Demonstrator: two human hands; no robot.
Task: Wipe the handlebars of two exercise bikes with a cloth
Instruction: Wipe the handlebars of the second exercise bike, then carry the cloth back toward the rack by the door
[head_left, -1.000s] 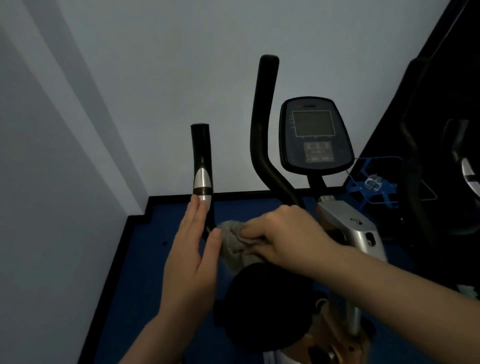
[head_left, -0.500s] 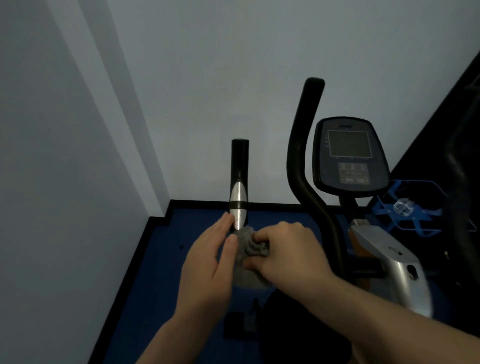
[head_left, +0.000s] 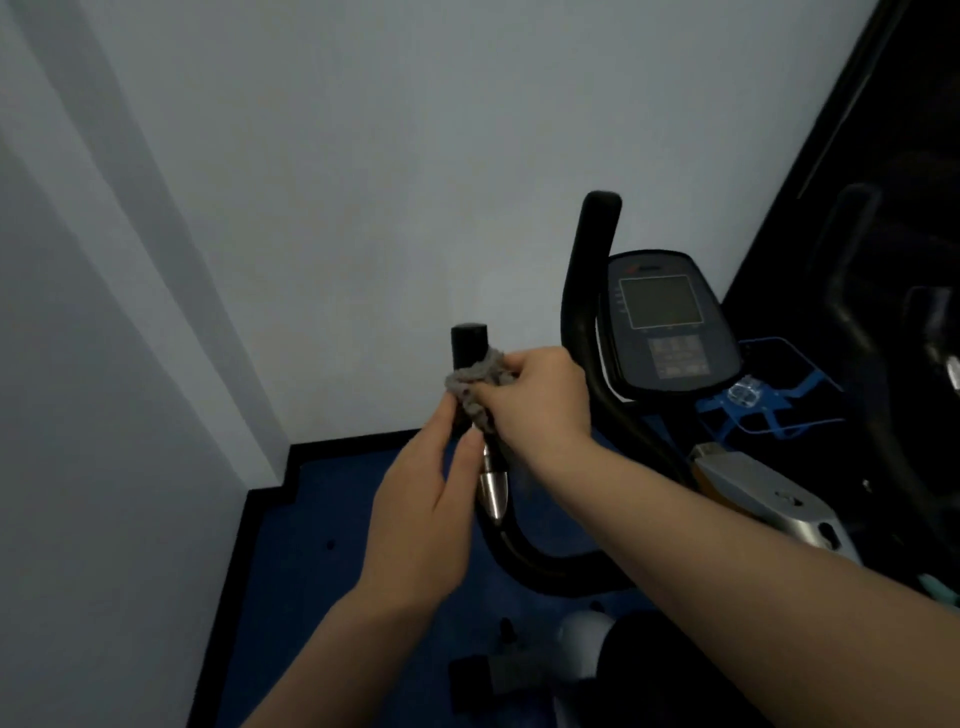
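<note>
Cloth (head_left: 475, 382) has climbed from handlebar (head_left: 469, 343) base to its tip

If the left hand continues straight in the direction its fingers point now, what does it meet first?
The left hand points up along the handlebar grip. Its fingertips already touch the grey cloth wrapped there, so the cloth probably comes first, though depth is unclear.

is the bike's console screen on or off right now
Apparently off: the console screen is a flat, unlit grey with no digits or glow. The picture is dim, so a faint readout cannot be ruled out.
</note>
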